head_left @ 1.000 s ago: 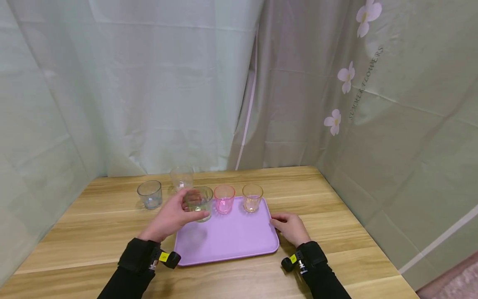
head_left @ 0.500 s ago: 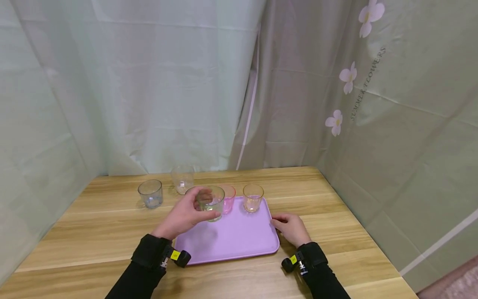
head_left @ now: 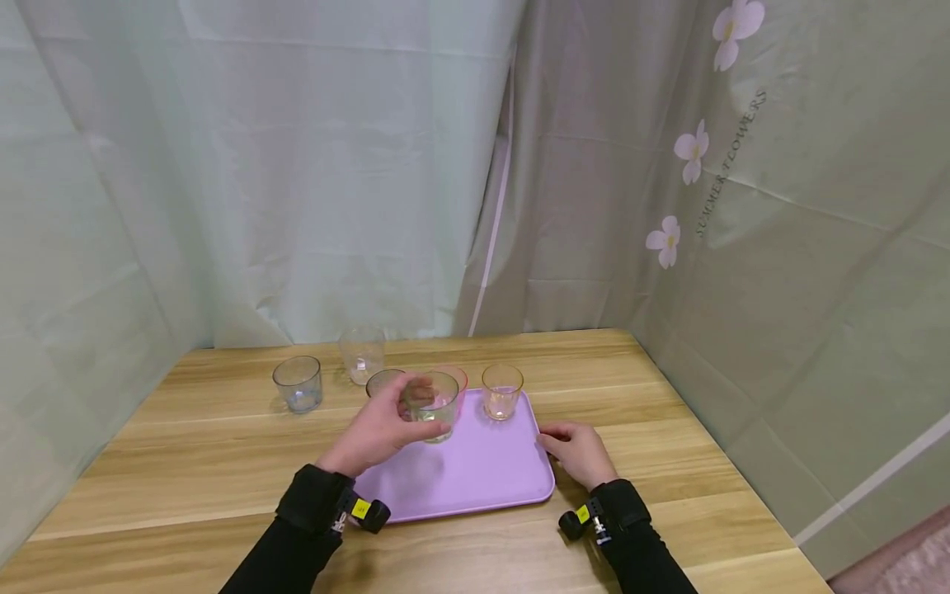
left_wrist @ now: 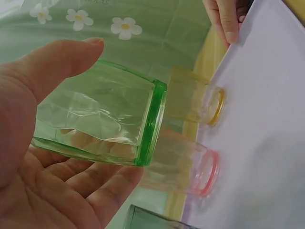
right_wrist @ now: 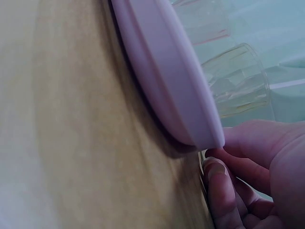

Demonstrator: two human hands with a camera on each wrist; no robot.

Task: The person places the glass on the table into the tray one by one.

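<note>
My left hand (head_left: 374,436) holds a green glass tumbler (head_left: 439,403) above the purple tray (head_left: 490,470). Its thumb and fingers wrap the glass in the left wrist view, and the base (left_wrist: 151,124) faces the tray. Behind it, partly covered, a pink glass (left_wrist: 183,167) stands on the tray's far side, beside an amber glass (head_left: 502,396). A dark-rimmed glass (head_left: 383,378) is mostly hidden behind the left hand; whether it stands on the tray I cannot tell. My right hand (head_left: 580,454) pinches the tray's right rim (right_wrist: 209,133) between thumb and curled fingers.
A grey-blue glass (head_left: 298,388) and a tall clear glass (head_left: 363,359) stand on the wooden table (head_left: 185,470), left of the tray. Curtains (head_left: 334,181) hang behind the table and along both sides.
My left hand has carried the green glass rightward over the tray, from left of the pink glass to in front of it. The dark-rimmed glass has come partly into view. My right hand has stayed put.
</note>
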